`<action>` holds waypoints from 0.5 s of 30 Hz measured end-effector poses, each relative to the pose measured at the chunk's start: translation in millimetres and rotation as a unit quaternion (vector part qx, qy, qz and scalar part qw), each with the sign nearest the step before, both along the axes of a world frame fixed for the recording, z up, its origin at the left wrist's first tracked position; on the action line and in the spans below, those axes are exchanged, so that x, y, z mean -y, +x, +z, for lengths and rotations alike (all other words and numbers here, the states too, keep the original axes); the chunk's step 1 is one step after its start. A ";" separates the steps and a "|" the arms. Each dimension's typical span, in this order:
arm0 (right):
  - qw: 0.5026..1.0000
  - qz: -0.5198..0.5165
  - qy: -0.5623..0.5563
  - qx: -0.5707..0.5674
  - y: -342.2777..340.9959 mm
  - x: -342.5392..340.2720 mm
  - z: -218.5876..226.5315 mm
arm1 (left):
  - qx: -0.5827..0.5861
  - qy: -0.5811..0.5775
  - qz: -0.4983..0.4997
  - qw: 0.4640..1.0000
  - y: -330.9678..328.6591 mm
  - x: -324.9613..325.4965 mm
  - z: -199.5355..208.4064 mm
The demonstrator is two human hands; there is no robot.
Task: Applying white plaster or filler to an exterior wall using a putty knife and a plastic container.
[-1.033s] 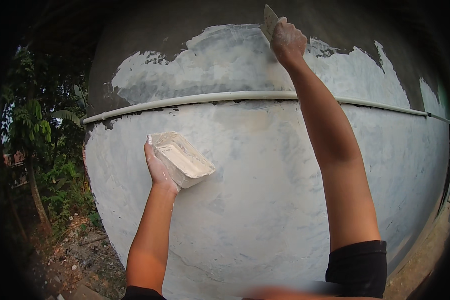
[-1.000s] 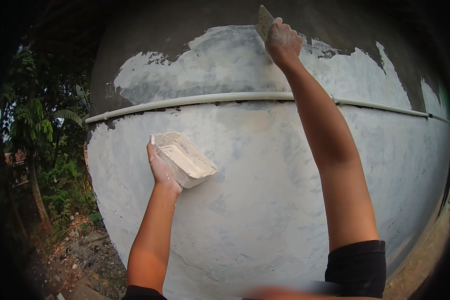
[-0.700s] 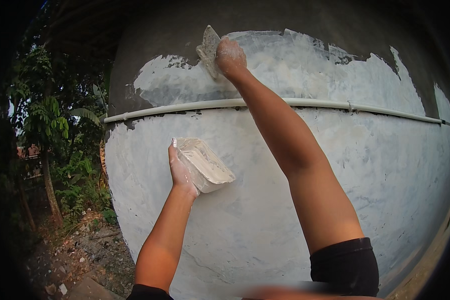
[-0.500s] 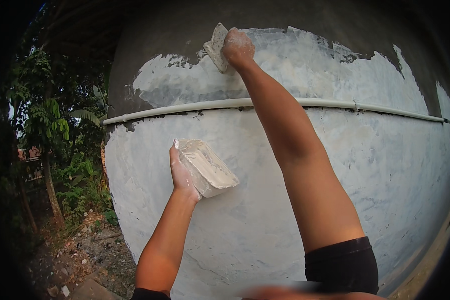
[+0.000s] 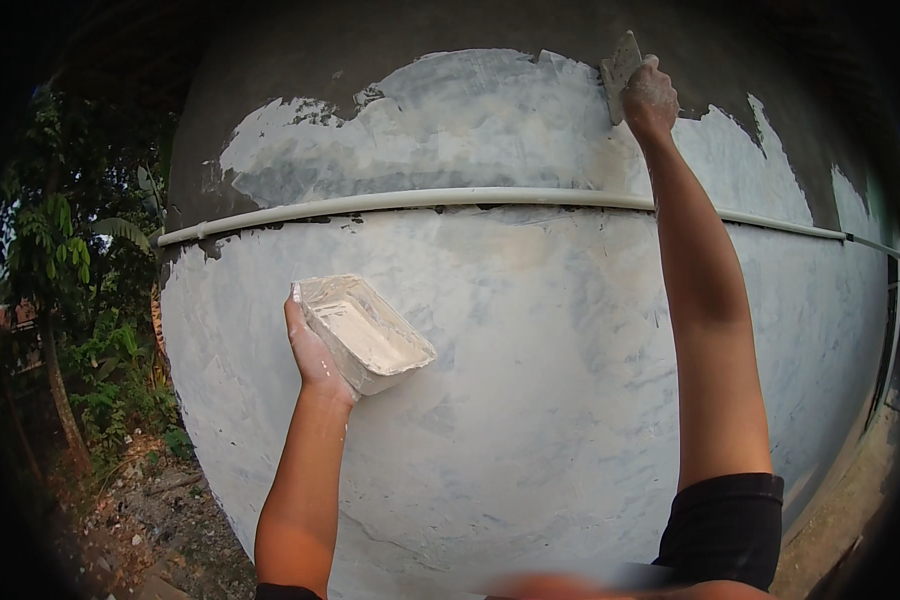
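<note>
My left hand grips a rectangular tub from its left side and underneath, thumb along the rim. Pale, creamy plaster lies inside the tub, which tilts in front of the wall. High up, my right hand is closed around a broad, plaster-caked putty knife; its handle is hidden by the fingers. The blade is against or very close to the wall, by the ragged border between white coating and bare dark grey wall. White smears cover both hands.
A pale pipe runs across the wall between my two hands' heights. Trees and shrubs stand at the left, above littered, stony ground. At the far right a strip of pale ground follows the wall's base.
My right hand and the putty knife have swept rightward along the upper wall. The view has turned a little to the right, and the tub, still in my left hand, appears farther left.
</note>
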State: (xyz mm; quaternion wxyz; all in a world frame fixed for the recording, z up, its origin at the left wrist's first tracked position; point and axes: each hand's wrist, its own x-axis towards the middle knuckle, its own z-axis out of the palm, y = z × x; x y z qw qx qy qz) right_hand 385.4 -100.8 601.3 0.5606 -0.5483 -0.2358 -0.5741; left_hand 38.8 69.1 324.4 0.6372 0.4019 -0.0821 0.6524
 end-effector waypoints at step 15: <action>0.843 0.534 -0.037 0.058 -23.1 3.3 -237.0 | -0.010 0.045 -0.069 0.997 75.1 29.6 -73.9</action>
